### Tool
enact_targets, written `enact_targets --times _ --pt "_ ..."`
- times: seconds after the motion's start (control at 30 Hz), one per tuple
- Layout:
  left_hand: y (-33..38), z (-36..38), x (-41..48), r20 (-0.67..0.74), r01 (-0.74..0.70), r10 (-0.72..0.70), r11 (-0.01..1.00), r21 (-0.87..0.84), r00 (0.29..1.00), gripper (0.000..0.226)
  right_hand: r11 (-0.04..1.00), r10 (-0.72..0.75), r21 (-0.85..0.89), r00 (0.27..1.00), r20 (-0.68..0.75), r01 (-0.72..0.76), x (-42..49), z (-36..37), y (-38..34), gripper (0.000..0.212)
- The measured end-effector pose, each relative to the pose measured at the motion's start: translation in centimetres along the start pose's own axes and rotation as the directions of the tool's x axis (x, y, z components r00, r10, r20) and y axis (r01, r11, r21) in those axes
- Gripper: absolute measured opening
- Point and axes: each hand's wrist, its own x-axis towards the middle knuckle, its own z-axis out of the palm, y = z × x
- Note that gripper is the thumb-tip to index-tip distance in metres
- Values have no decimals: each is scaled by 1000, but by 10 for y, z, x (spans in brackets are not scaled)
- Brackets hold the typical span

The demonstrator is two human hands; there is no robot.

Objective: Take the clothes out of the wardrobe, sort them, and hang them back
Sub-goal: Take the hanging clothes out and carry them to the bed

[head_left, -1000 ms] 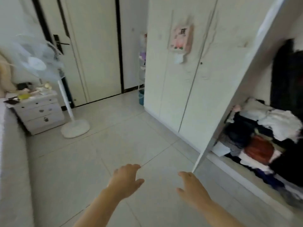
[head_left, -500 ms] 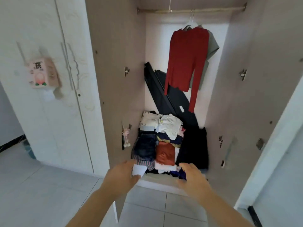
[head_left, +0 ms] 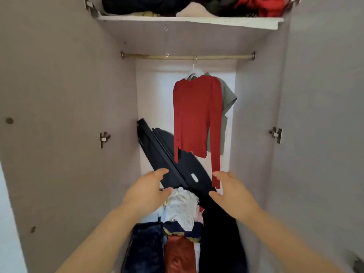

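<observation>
Left hand (head_left: pixel 146 191): your fingers are loosely spread, holding nothing, over the folded pile (head_left: pixel 181 217) on the wardrobe floor.
Right hand (head_left: pixel 231 191): equally loose and empty, near the red top (head_left: pixel 197 115) sleeve end.
Rail (head_left: pixel 149 56): red top and grey shirt (head_left: pixel 228 99) hang right of centre.
Top shelf (head_left: pixel 189 22): bundled clothes.

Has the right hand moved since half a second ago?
Yes. The right hand went deeper into the wardrobe, from the front edge of the clothes pile to beside the hanging sleeve of the red top.

Two tops (head_left: pixel 197 115) on the rail (head_left: pixel 187 56), folded pile (head_left: pixel 181 223) below, shelf (head_left: pixel 189 21) above.
</observation>
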Motion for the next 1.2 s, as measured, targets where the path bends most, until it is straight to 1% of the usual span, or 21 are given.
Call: enact_targets --times 0.2,0.37,0.57,0.67,0.77,0.83,1.0,1.2 --pt "-5 -19 131 -121 -97 89 994 -57 989 57 998 -39 -49 994 -104 34 125 -24 2 57" --pt "-3 -16 233 -207 -138 118 986 -88 971 55 991 -96 -106 979 -180 78 228 -38 30 57" --pt "-1 -17 340 -379 -136 86 985 -106 921 51 973 -210 -154 934 -290 171 348 -53 59 55" --pt "-3 -21 383 -464 -138 84 987 -84 882 49 957 -269 -204 892 -364 206 402 -60 61 53" --pt "-9 -25 420 -519 -136 100 990 -32 849 51 934 -352 -236 803 -480 269 449 -63 54 49" --pt "-17 -25 444 -535 -128 102 992 -11 839 51 914 -405 -260 760 -509 313 478 -61 48 47" --pt "-39 -25 505 -584 -154 129 988 6 802 51 895 -446 -267 717 -536 357 548 -54 34 44" --pt "-70 -25 563 -615 -257 220 966 30 757 51 918 -396 -266 701 -593 294 621 -56 29 45"
